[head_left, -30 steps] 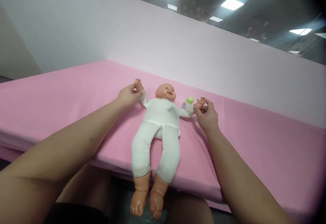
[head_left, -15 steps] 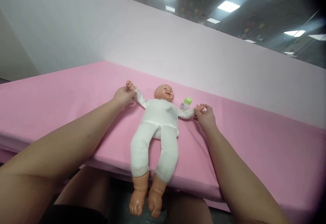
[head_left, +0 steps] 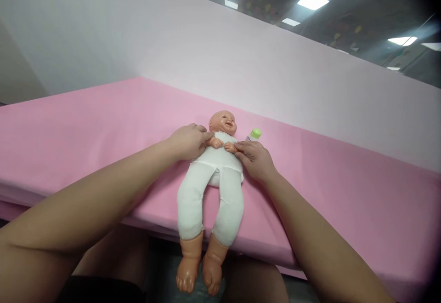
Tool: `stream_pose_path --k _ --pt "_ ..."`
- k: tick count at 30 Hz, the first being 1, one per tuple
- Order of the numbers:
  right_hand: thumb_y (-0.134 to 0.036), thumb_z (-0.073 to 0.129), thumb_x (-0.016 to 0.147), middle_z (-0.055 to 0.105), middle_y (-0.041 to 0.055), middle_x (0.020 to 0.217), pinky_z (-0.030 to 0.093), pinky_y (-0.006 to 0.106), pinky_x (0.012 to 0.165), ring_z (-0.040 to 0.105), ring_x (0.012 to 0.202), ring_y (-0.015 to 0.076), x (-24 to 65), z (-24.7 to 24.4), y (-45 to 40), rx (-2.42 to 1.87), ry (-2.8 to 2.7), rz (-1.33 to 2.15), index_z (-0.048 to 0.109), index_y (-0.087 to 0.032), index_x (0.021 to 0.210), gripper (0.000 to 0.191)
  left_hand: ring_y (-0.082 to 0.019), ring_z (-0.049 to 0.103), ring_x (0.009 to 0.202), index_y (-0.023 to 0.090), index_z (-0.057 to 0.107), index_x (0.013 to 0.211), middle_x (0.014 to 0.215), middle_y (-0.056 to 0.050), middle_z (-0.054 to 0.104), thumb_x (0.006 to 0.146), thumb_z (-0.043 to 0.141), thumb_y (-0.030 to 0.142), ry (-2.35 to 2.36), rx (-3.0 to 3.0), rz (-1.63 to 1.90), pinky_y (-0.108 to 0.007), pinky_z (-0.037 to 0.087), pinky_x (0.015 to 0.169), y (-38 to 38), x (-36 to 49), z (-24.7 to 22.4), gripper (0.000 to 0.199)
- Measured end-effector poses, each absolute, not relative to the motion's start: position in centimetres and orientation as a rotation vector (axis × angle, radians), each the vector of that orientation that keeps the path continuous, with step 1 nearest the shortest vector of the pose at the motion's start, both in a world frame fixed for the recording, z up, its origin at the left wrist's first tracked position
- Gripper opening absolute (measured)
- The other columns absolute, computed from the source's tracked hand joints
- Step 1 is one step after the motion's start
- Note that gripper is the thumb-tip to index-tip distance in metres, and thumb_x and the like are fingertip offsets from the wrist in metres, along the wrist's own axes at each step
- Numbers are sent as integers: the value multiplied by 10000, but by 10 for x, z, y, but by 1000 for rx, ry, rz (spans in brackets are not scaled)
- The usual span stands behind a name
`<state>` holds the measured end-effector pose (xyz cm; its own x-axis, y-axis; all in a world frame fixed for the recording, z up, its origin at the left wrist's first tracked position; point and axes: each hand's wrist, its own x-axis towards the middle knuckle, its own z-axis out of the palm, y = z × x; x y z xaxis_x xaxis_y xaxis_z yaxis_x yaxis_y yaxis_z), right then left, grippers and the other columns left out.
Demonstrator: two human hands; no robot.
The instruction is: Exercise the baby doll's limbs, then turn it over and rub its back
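Observation:
A baby doll (head_left: 220,159) with a white cloth body lies on its back, its plastic feet hanging past the near edge of the pink surface. My left hand (head_left: 191,142) is closed around the doll's arm on the left side, by the wrist. On the other side, my right hand (head_left: 255,158) grips the other arm near its wrist. The doll's two small hands meet over its chest, almost touching. Behind my right hand sits a small bottle with a light green cap (head_left: 256,134); its lower part is hidden.
The pink padded surface (head_left: 344,202) stretches to both sides. A pale wall panel (head_left: 241,64) rises along its far edge. My legs (head_left: 255,280) are below the near edge, under the doll's feet.
Both my hands have moved inward, bringing the doll's arms from stretched out sideways to folded over its chest. The bottle is now partly covered by my right hand.

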<state>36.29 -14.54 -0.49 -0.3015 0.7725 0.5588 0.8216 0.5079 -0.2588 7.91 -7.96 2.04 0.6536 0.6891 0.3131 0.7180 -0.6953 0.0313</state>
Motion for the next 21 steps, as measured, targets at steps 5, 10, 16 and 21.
stream_pose_path --k 5,10,16,21 --pt "-288 590 986 745 15 1224 504 493 1023 655 1136 278 361 -4 -147 -1298 -2108 31 738 -336 1230 290 -301 629 1165 282 687 1305 1270 -72 690 934 539 418 -1229 -2852 -670 -398 479 979 -77 79 18 422" --pt "-349 661 925 726 43 1257 568 461 973 682 1100 261 383 -15 -135 -1344 -1670 242 642 -298 1369 447 -273 691 992 272 690 1200 1109 -53 742 887 644 486 -1601 -2791 -1192 -364 522 837 -65 70 11 382" --pt "-385 762 872 690 71 1319 658 332 817 722 1073 227 434 -28 -116 -1328 -954 638 578 -273 1338 514 -251 721 782 200 652 997 981 -108 724 851 701 323 -2391 -2134 -2448 -379 599 687 -29 51 0 197" --pt "-242 838 807 723 90 1202 675 291 807 741 1029 221 453 -37 -112 -1438 -806 847 641 -218 1115 366 -249 711 740 191 602 880 870 -88 678 816 691 186 -2677 -1590 -2801 -415 635 695 -29 49 10 109"
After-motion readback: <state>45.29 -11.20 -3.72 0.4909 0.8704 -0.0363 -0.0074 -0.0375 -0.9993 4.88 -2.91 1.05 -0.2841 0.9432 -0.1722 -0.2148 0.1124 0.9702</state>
